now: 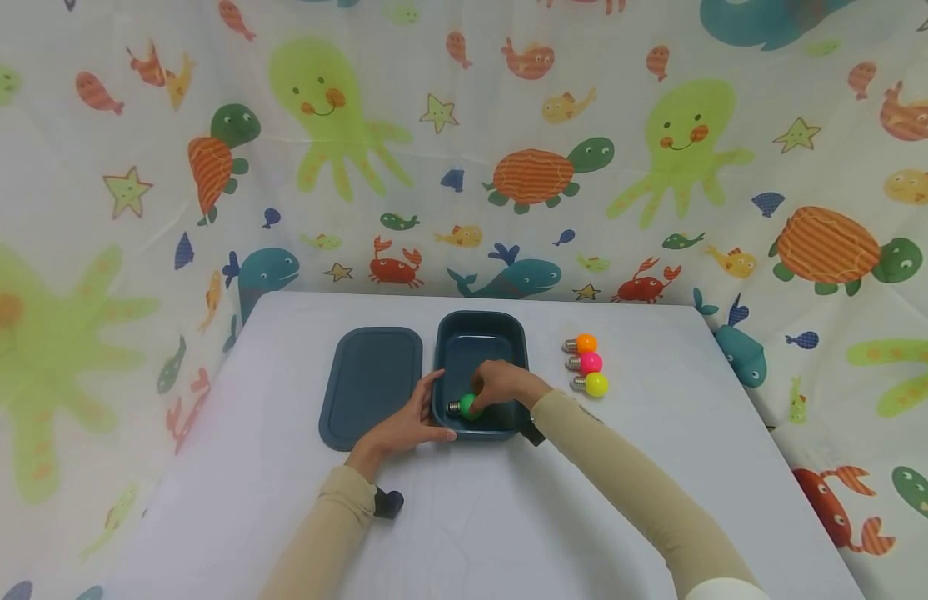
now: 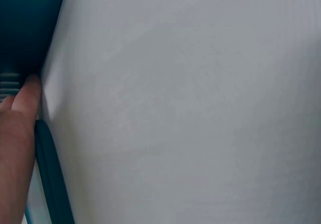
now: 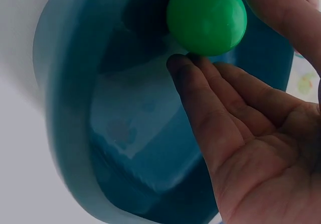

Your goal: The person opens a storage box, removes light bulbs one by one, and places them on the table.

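Note:
My right hand (image 1: 501,382) reaches down into a dark blue rectangular container (image 1: 441,333). It pinches a green light bulb (image 1: 468,406), whose metal base points left. The right wrist view shows the round green bulb (image 3: 206,18) between the thumb and fingertips (image 3: 181,68), low inside the container. My left hand (image 1: 404,425) rests against the container's near left corner, with fingers along the left side and thumb along the front. In the left wrist view, only part of the left hand (image 2: 20,128) shows, touching the container wall (image 2: 30,23).
Left of the container lies a flat dark blue lid (image 1: 374,379). To its right, an orange bulb (image 1: 586,343), a pink bulb (image 1: 590,362) and a yellow bulb (image 1: 596,384) form a column on the white table (image 1: 464,517). A curtain with sea animals hangs behind.

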The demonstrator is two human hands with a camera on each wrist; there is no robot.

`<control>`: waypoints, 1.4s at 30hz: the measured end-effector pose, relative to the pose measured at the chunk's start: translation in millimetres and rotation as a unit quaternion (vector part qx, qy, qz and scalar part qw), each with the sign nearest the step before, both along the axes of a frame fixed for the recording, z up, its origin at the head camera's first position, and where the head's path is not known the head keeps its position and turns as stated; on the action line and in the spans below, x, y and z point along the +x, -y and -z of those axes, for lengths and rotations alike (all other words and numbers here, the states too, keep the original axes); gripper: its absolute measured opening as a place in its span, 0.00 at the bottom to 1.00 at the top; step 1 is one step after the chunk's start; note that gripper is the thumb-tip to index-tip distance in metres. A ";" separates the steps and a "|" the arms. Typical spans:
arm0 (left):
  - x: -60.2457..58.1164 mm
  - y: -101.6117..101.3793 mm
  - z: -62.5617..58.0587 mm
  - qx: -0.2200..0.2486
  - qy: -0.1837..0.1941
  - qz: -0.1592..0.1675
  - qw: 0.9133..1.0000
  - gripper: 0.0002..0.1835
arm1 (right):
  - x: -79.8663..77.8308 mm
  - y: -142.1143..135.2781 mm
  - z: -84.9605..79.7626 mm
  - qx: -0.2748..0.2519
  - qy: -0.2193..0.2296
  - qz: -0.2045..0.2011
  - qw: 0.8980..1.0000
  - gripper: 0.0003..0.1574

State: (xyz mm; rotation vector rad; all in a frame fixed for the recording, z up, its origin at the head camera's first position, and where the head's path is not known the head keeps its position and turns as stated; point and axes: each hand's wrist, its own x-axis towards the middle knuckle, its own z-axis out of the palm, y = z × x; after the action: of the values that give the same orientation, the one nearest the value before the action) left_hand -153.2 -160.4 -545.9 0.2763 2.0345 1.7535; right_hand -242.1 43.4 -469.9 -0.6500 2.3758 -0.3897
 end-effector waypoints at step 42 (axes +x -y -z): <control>-0.9 -0.8 3.5 0.002 0.006 -0.009 1.000 0.57 | -0.2 -5.0 -2.1 -0.032 -0.005 0.006 0.999 0.32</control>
State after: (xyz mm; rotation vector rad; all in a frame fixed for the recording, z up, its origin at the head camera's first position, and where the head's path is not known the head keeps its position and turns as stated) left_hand -154.1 -159.6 -549.4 0.2493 2.0307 1.7668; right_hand -242.3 48.4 -467.8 -0.6694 2.3856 -0.4706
